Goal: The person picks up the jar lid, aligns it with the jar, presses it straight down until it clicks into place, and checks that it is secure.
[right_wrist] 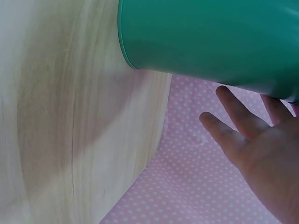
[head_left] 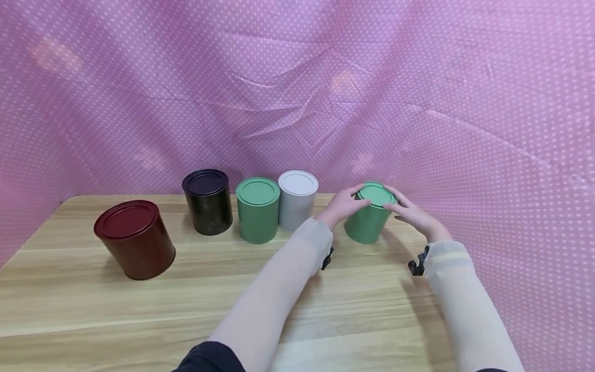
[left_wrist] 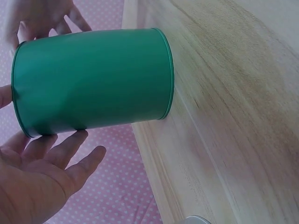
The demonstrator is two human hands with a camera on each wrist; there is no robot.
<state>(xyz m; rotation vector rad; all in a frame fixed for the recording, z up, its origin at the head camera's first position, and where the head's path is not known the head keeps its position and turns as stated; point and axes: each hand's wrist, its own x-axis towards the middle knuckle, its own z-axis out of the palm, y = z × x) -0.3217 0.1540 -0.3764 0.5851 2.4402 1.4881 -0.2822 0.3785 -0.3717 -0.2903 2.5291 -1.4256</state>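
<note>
A green lidded tin (head_left: 369, 222) stands upright on the wooden table (head_left: 139, 310), right of centre near the back. My left hand (head_left: 341, 205) touches the left side of its lid rim and my right hand (head_left: 411, 213) the right side. In the left wrist view the tin (left_wrist: 93, 79) fills the frame, with my left hand (left_wrist: 42, 172) laying nearly straight fingers against its top end. The right wrist view has the tin (right_wrist: 210, 37) above my right hand (right_wrist: 261, 154), whose fingers are spread and straight by the rim. Neither hand wraps the tin.
To the left stand a white tin (head_left: 297, 199), a second green tin (head_left: 257, 209), a black tin (head_left: 207, 201) and a wider dark red tin (head_left: 135, 237). Pink dotted cloth (head_left: 488, 103) hangs behind and at both sides, close to the tin on the right.
</note>
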